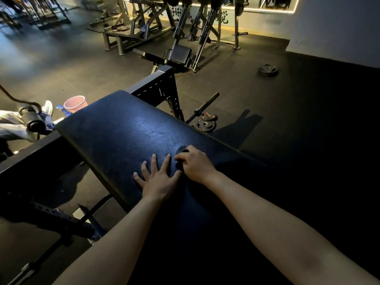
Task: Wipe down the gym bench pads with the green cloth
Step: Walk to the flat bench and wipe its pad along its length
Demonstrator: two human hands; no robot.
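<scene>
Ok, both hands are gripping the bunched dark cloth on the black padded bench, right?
No. In the head view only the right hand grips the bunched dark cloth on the black padded bench; the left hand lies flat on the pad beside it, fingers spread.

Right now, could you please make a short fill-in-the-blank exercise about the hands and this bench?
1. The left hand lies ____ on the bench pad, fingers spread.
2. The right hand grips the dark, bunched ____.
3. The pink basket stands on the ____.
Missing words: flat; cloth; floor.
</scene>
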